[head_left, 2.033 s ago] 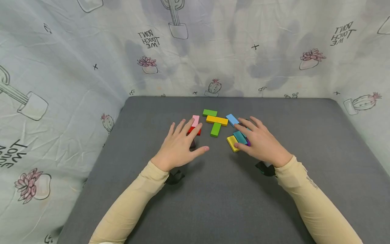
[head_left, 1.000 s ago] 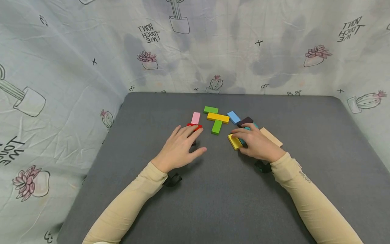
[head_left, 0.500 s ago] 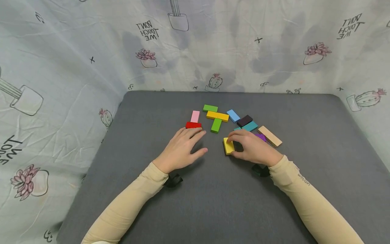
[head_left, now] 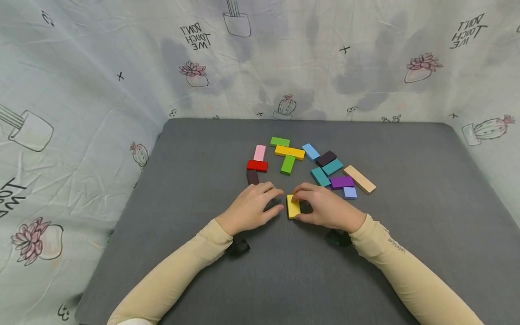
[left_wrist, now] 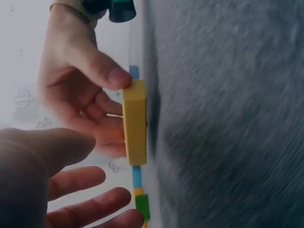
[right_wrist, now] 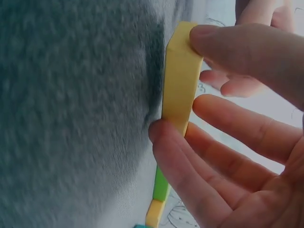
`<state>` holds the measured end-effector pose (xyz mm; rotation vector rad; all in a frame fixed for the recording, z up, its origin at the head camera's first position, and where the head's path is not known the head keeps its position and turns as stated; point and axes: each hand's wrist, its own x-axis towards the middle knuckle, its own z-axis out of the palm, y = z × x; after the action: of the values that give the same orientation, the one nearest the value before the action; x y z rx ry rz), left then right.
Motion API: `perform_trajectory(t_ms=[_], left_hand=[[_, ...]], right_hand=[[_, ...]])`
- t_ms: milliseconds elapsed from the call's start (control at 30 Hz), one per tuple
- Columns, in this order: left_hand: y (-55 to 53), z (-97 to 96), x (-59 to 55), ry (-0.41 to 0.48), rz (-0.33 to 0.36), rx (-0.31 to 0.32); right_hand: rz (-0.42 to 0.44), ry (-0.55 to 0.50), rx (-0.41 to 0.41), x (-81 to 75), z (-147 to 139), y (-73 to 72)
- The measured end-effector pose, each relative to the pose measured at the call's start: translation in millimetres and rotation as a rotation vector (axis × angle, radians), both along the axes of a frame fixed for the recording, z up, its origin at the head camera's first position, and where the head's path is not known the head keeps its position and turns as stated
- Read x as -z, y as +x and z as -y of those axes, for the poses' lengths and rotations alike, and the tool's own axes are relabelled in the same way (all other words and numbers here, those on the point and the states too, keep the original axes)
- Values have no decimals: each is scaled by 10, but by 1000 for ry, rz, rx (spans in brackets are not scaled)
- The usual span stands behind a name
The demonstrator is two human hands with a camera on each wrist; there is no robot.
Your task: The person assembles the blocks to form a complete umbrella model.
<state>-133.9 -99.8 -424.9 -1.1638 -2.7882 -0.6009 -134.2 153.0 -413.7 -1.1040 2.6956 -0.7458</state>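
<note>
**Grey table (head_left: 268, 280), printed cloth (head_left: 243, 81) behind: yellow block (head_left: 291, 209) brought between the hands**

From my remote seat I saw the right hand (head_left: 329, 207) pinching the yellow block, thumb at its near end, fingers at the far one; I could not tell whether it touched the table. A second before, it was right beside the lower teal block (head_left: 320, 177); now it was well apart from that. The left hand (head_left: 252, 207) held nothing, its fingers loosely bent and parted from the thumb, just beside the yellow block. It had drawn back from the red block (head_left: 257, 166), so more of the dark brown block (head_left: 252, 176) showed. The purple block (head_left: 342, 182) and pale blue block (head_left: 350, 193), hidden a second earlier, had come into view.
</note>
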Motion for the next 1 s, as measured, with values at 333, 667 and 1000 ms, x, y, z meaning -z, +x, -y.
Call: perform_trajectory(t_ms=[333, 667, 1000], left_hand=[[21, -79, 125, 14, 40, 5], [25, -128, 167, 64, 130, 28], [43, -124, 144, 62, 178, 36]], right_hand=[[10, -14, -23, 26, 102, 71], [-1, -40, -52, 35, 150, 149], [7, -43, 93, -110, -53, -8]])
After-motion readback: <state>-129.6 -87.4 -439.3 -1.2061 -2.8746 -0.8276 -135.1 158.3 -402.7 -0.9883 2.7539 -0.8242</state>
